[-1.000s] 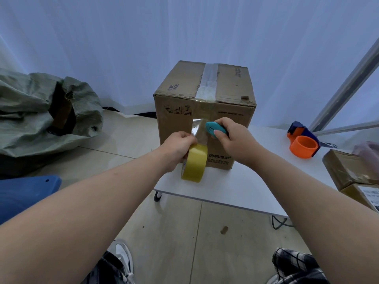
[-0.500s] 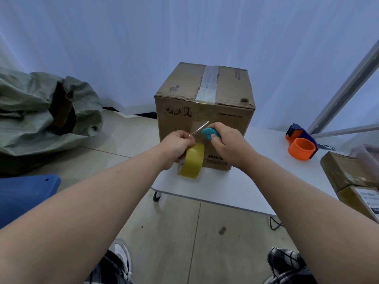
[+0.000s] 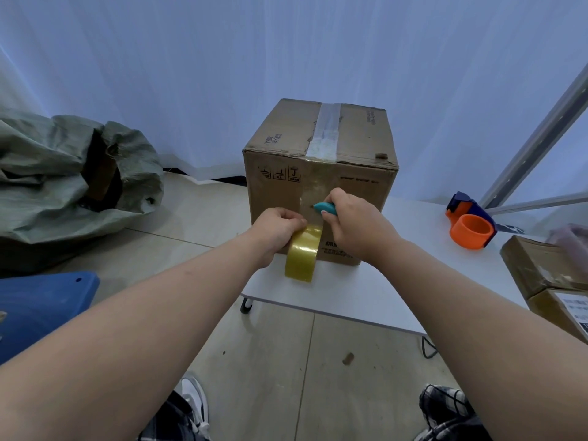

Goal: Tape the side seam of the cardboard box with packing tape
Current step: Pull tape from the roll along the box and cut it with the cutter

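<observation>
A brown cardboard box stands on the left end of a white table, with clear tape running over its top seam and down its front face. My left hand grips a yellowish roll of packing tape held low against the box front. My right hand holds a small teal cutter, its tip against the front face just above the roll. Whether the tape strip is still joined to the roll is hidden by my hands.
An orange and blue tape dispenser sits on the table to the right. Two brown parcels lie at the right edge. A green sack lies on the floor left, a blue seat nearer me.
The tape strip that stood off the box between my hands now lies against the front face. My right hand moved the cutter in toward the box; the roll dropped slightly.
</observation>
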